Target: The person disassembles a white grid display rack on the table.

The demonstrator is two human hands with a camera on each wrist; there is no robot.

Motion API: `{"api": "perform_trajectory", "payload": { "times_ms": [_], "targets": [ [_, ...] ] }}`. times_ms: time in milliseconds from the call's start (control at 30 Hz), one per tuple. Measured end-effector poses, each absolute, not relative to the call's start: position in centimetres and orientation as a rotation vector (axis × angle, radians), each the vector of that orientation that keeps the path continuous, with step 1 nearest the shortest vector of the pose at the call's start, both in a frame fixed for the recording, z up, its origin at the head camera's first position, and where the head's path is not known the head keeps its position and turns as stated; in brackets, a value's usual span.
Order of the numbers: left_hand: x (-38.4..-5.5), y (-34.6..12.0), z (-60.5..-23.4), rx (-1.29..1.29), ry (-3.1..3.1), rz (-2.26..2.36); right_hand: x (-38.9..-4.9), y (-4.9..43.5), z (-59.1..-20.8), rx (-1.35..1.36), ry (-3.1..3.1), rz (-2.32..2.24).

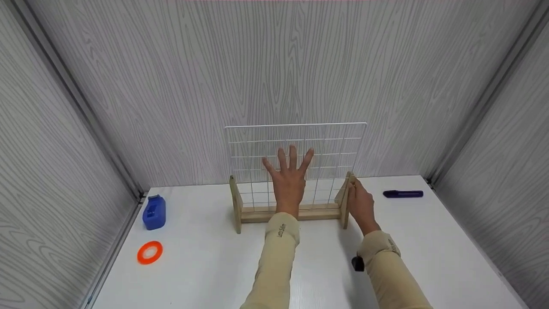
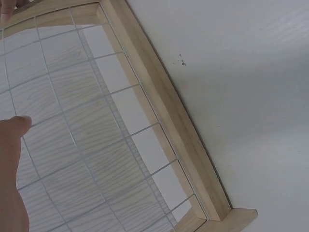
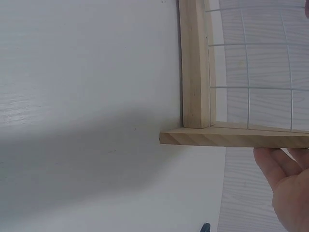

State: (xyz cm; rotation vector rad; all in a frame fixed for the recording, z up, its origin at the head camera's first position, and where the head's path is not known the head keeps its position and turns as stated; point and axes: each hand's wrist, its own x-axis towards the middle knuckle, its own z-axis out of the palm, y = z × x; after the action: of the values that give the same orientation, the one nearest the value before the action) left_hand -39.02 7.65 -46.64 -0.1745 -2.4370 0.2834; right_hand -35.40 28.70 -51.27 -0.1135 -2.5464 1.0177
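A white wire grid (image 1: 326, 171) stands upright in a wooden stand with a bottom rail (image 1: 319, 213) and two side boards. My left hand (image 1: 289, 184) lies against the middle of the grid, fingers spread; the left wrist view shows its thumb (image 2: 19, 124) over the wires. At the stand's right end, my right hand (image 1: 361, 204) holds the side board (image 1: 345, 206) near its upper tip. The right wrist view has that hand's fingers (image 3: 270, 164) at the board's outer face. Part of their hold is hidden behind the wood.
A blue tape dispenser (image 1: 154, 212) stands on the white table (image 1: 193, 257) at the left, with an orange tape roll (image 1: 150, 252) lying nearer. To the right lies a dark blue box cutter (image 1: 403, 194). Wood-patterned walls (image 1: 171, 86) enclose the back and both sides.
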Motion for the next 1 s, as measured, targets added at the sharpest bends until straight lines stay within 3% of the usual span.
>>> {"api": "perform_trajectory", "payload": {
  "times_ms": [1000],
  "targets": [
    [-39.38,7.91,-47.63,-0.15,-2.276,0.219,-35.4,28.35,-51.37,-0.153,-2.563,0.906]
  ]
}}
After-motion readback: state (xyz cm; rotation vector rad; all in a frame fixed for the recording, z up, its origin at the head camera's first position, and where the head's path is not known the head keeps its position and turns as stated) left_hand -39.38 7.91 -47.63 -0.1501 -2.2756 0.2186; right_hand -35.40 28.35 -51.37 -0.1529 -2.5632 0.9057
